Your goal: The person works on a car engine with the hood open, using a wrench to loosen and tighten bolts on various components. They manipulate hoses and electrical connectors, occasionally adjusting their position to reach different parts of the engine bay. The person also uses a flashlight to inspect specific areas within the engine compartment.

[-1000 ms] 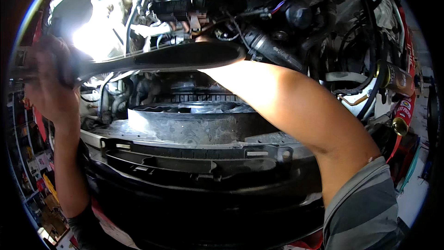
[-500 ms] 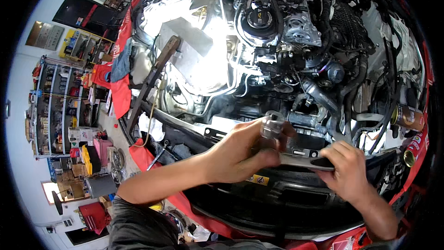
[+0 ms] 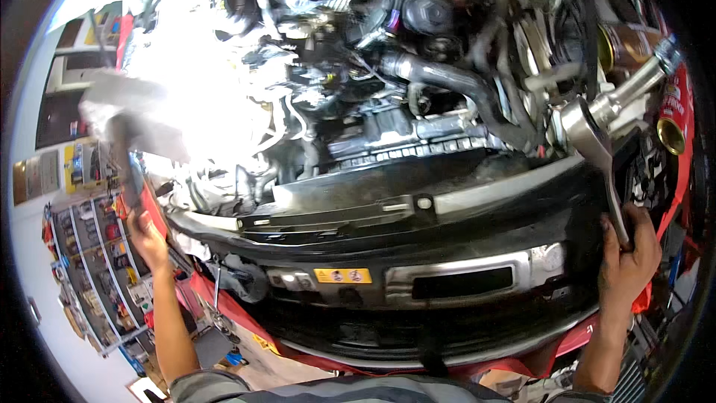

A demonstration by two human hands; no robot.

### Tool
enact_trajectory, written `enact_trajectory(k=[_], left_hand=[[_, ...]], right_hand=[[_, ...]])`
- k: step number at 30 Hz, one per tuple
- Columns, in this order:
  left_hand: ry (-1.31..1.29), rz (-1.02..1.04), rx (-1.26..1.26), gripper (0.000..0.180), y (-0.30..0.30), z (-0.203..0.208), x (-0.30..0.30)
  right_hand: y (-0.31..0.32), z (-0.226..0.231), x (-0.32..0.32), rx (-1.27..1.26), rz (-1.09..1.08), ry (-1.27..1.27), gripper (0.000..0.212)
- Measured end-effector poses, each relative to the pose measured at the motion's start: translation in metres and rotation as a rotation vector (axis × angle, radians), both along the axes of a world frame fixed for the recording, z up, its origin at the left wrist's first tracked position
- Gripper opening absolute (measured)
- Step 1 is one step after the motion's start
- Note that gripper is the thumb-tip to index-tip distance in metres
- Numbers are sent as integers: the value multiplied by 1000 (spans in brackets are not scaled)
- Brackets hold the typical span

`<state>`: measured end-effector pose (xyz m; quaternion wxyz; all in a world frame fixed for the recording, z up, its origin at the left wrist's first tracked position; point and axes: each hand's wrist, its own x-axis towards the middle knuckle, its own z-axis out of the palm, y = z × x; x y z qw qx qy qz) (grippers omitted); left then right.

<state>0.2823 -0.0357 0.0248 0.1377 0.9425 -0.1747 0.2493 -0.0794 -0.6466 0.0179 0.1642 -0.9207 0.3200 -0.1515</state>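
Note:
At the left, my left hand (image 3: 151, 242) is closed around the lower end of a work light's dark handle (image 3: 130, 172). The light's pale head (image 3: 142, 108) is blurred, and strong glare spreads beside it over the engine bay. On the right, my right hand (image 3: 630, 257) grips the handle of a metal ratchet (image 3: 601, 155), which points up and away from me. From the ratchet's head a long silvery socket piece (image 3: 630, 93) reaches toward the upper right, above the car's right edge.
An open engine bay with hoses (image 3: 447, 78) lies ahead, behind a black front panel (image 3: 350, 227) bearing a yellow label (image 3: 343, 275). Cans (image 3: 671, 136) stand at the right by red covers (image 3: 677, 179). Shelving (image 3: 89, 261) stands far left.
My hands have moved apart: the left went to the light's handle, the right carried the ratchet rightward. The light has shifted left, and the view has turned and moved closer to the car's front.

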Motion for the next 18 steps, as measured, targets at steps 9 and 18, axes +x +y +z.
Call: enact_trajectory(k=[9, 18], left_hand=[[175, -52, 255, 43, -46, 43, -66], [181, -76, 219, 38, -89, 31, -93]], right_hand=[[-10, -43, -61, -18, 37, -125, 33], [-9, -49, -51, -76, -81, -182, 24]])
